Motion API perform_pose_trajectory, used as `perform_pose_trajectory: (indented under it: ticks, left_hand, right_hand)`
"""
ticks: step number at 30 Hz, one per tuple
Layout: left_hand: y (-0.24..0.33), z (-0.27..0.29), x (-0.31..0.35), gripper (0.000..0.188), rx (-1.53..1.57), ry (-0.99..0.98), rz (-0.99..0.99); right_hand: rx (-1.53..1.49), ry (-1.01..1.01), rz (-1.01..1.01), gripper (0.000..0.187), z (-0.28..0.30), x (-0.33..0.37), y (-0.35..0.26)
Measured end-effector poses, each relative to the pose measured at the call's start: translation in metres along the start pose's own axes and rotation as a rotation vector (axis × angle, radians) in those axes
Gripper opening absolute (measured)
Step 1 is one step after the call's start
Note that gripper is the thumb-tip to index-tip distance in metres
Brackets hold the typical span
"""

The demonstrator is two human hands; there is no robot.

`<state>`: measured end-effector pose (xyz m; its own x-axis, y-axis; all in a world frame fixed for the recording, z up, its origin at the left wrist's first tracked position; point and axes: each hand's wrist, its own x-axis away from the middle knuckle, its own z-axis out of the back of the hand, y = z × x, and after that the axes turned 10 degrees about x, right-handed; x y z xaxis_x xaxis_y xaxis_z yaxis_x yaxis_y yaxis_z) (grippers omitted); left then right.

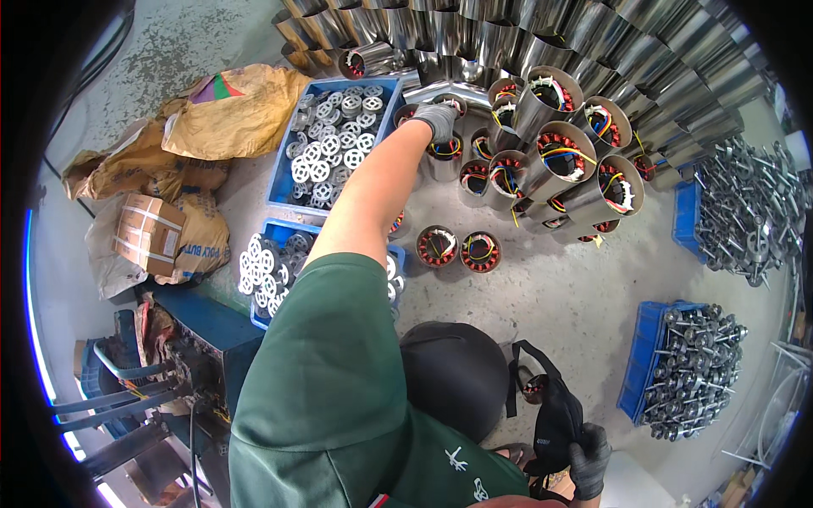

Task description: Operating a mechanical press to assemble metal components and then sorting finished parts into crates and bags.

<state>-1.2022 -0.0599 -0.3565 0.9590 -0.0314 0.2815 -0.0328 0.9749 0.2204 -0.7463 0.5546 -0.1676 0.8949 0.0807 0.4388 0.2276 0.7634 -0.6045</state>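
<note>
My left hand (437, 120), in a grey glove, reaches far forward to a steel cylinder (455, 104) with wired windings inside. Its fingers are closed at the cylinder's rim and partly hidden by the back of the hand. Just nearer stands another steel cylinder (445, 157) with a yellow wire. My right hand (590, 461), also gloved in grey, is low at the right beside a black strapped bag (555, 427). Its fingers are loosely bent and apart, with nothing visible in them.
Tall steel cylinders (563, 157) with coloured wires stand right of my left hand, before rows of bare cylinders (593, 34). Blue crates (279, 182) of metal discs lie left. More crates (641, 364) with shafted rotors stand right. A black round stool (457, 372) is close by.
</note>
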Motion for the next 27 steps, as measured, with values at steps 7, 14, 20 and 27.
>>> perform_pose_trajectory:
  ticks: [7,14,20,27]
  left_hand:
    - [0.023,0.003,0.046,0.040,-0.131,-0.106,-0.153]
    - [0.016,-0.014,0.079,0.036,-0.099,-0.015,-0.257]
    - [-0.003,-0.010,0.087,0.027,0.208,0.157,-0.332]
    - [-0.050,0.021,0.103,0.057,-0.224,0.006,-0.088]
  right_hand:
    - [-0.015,0.029,0.012,0.044,-0.005,-0.001,0.000]
    - [0.087,0.111,0.154,0.038,-0.007,-0.004,-0.010]
    - [0.088,0.128,0.126,0.038,-0.008,-0.003,-0.011]
    - [0.061,0.125,0.104,0.039,-0.007,-0.004,-0.005]
